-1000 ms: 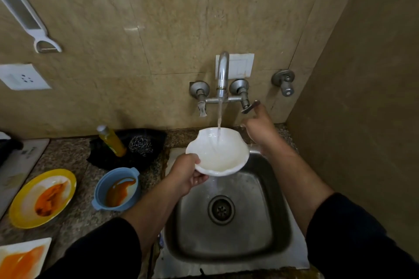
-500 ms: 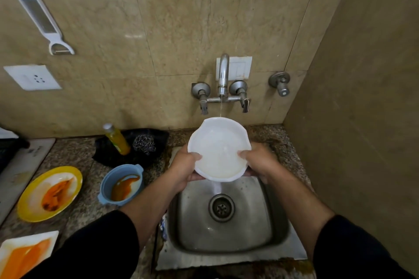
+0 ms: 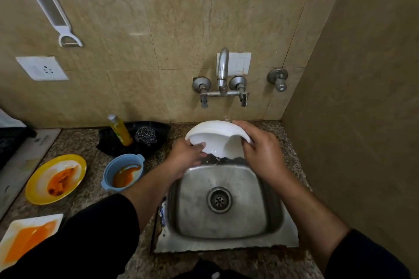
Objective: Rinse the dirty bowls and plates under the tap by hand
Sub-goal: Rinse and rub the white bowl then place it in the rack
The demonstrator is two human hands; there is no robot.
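Both my hands hold a white bowl (image 3: 215, 137) over the back edge of the steel sink (image 3: 226, 217), tipped towards me so water spills out of it. My left hand (image 3: 188, 156) grips its left rim and my right hand (image 3: 260, 149) covers its right rim. The tap (image 3: 223, 70) stands on the wall above, and no stream shows under its spout. On the counter to the left wait a blue bowl (image 3: 123, 171), a yellow plate (image 3: 55, 179) and a white square plate (image 3: 27, 236), all smeared with orange sauce.
A yellow soap bottle (image 3: 120, 130) and a steel scrubber (image 3: 146, 135) sit on a black cloth behind the blue bowl. A side wall (image 3: 362, 120) closes in on the right of the sink. A peeler (image 3: 54, 14) hangs on the wall at upper left.
My right hand left the tap handle and took the bowl's right rim. The stream stopped. Both hands have tipped the bowl downwards and lowered it towards the sink.
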